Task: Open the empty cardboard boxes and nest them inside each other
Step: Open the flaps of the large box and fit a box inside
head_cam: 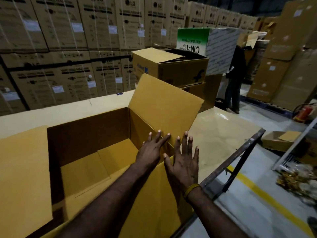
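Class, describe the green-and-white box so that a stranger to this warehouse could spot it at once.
Start at the big open box under the person's hands, then look beyond its raised flap to the brown box stacked behind. The green-and-white box stands just behind that one. It alone is white with a green band, among brown cardboard, and its lettering reads upside down.

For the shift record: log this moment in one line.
left hand: open, on right flap | right hand: open beside it | large box: open, empty

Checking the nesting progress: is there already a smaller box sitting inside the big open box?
No. The big open box shows only its own bottom flaps inside, while both open hands press its right flap.
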{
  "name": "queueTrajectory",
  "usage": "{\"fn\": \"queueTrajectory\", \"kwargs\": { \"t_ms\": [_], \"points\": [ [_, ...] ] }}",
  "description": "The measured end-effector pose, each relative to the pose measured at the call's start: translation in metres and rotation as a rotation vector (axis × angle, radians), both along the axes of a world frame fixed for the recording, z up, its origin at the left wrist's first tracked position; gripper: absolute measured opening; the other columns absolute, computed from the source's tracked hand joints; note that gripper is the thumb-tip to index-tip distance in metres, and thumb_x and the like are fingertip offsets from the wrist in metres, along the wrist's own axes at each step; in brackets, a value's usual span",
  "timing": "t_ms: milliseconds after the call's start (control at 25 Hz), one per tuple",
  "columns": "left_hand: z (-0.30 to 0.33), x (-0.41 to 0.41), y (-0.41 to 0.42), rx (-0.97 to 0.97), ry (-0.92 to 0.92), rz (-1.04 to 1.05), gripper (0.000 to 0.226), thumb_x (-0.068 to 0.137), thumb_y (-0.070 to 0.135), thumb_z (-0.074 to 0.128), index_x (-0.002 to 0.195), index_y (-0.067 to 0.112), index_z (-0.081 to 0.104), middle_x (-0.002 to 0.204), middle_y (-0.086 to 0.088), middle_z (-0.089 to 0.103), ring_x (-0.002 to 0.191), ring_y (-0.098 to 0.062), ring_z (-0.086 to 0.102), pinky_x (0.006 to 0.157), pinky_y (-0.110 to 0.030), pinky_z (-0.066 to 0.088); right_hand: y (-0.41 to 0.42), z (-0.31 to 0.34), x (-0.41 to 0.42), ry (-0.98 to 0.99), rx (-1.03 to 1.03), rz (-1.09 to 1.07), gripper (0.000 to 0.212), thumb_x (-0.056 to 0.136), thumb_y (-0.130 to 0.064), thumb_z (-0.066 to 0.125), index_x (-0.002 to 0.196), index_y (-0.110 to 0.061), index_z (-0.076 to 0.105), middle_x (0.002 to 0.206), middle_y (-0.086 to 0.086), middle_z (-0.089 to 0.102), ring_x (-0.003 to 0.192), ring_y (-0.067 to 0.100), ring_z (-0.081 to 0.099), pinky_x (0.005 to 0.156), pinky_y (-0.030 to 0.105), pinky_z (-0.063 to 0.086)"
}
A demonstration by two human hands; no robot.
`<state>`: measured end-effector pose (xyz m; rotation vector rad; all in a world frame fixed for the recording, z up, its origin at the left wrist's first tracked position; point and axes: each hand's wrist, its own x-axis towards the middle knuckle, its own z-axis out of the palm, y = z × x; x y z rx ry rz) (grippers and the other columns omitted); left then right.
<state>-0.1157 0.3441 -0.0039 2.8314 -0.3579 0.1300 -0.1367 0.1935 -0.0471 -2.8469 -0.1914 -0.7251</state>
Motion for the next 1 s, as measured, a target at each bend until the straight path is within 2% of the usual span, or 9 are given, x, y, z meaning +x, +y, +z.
{"fn": "queueTrajectory", "kwargs": {
  "t_ms": [160,320,440,520,680,760,840,920,1000],
  "points": [
    [-0.001,0.0,-0.002,0.012,0.035,0.031,0.08,0.095,-0.004,0.037,0.153,0.047,0.016,0.166,0.002,0.004,0.151,-0.035,0.004,0.11,-0.054,0.036,-0.008,-0.017,0.006,0.062,0.09,0.093,0.079,0.096,-0.068,0.005,0.157,-0.02,0.016,0.165,0.008,-0.001,0.152,0.027,-0.001,0.118,0.058,0.018],
    [0.001,-0.008,-0.006,-0.007,0.026,0.088,0.071,0.098,-0.001,0.039,0.151,0.043,0.027,0.165,-0.003,0.011,0.151,-0.035,0.011,0.112,-0.052,0.034,0.0,-0.027,0.006,0.009,0.302,0.288,0.066,0.101,-0.06,0.019,0.153,-0.021,0.032,0.165,0.006,0.006,0.152,0.026,0.008,0.114,0.055,0.031],
    [0.001,-0.017,-0.008,-0.028,0.056,0.128,0.065,0.1,0.005,0.043,0.152,0.04,0.027,0.165,-0.007,0.009,0.151,-0.033,0.012,0.113,-0.049,0.034,0.008,-0.034,0.006,-0.046,0.439,0.381,0.059,0.104,-0.053,0.025,0.152,-0.02,0.033,0.165,0.006,0.003,0.152,0.022,0.004,0.1,0.056,0.047],
    [-0.001,-0.023,-0.005,-0.032,0.077,0.137,0.068,0.1,0.004,0.043,0.153,0.041,0.024,0.165,-0.007,0.007,0.151,-0.033,0.012,0.108,-0.048,0.04,0.01,-0.036,0.007,-0.054,0.517,0.409,0.058,0.104,-0.051,0.027,0.153,-0.021,0.03,0.165,0.005,-0.004,0.153,0.023,-0.001,0.093,0.056,0.052],
    [0.0,-0.036,0.005,-0.042,0.082,0.142,0.071,0.098,0.002,0.042,0.153,0.043,0.022,0.165,-0.008,0.009,0.15,-0.032,0.017,0.105,-0.046,0.045,0.018,-0.037,0.007,-0.06,0.608,0.412,0.065,0.102,-0.053,0.029,0.156,-0.017,0.023,0.163,0.01,-0.018,0.152,0.028,-0.006,0.102,0.059,0.045],
    [-0.001,-0.045,0.012,-0.027,0.07,0.149,0.069,0.099,0.004,0.043,0.154,0.04,0.021,0.165,-0.009,0.011,0.149,-0.031,0.021,0.105,-0.044,0.045,0.025,-0.037,0.002,-0.04,0.614,0.403,0.07,0.1,-0.059,0.027,0.157,-0.019,0.018,0.161,0.012,-0.023,0.152,0.026,-0.009,0.11,0.054,0.038],
    [-0.001,-0.057,0.023,-0.01,0.057,0.199,0.065,0.1,0.008,0.042,0.154,0.038,0.022,0.164,-0.008,0.014,0.147,-0.029,0.026,0.103,-0.043,0.047,0.034,-0.037,-0.007,-0.019,0.585,0.396,0.074,0.098,-0.066,0.025,0.157,-0.024,0.012,0.161,0.012,-0.025,0.151,0.028,-0.01,0.108,0.047,0.035],
    [0.0,-0.073,0.034,0.019,0.012,0.277,0.057,0.103,0.014,0.04,0.153,0.036,0.025,0.163,-0.007,0.021,0.142,-0.027,0.036,0.101,-0.041,0.047,0.047,-0.038,-0.018,0.021,0.562,0.364,0.076,0.095,-0.07,0.021,0.157,-0.028,0.011,0.162,0.012,-0.021,0.15,0.031,-0.008,0.105,0.05,0.039],
    [0.002,-0.094,0.042,0.073,-0.074,0.309,0.05,0.105,0.023,0.037,0.152,0.034,0.028,0.158,-0.005,0.033,0.134,-0.025,0.046,0.098,-0.039,0.048,0.064,-0.037,-0.032,0.048,0.514,0.28,0.075,0.094,-0.073,0.015,0.156,-0.031,0.017,0.163,0.018,-0.004,0.149,0.035,-0.01,0.112,0.058,0.028]
  ]
}}
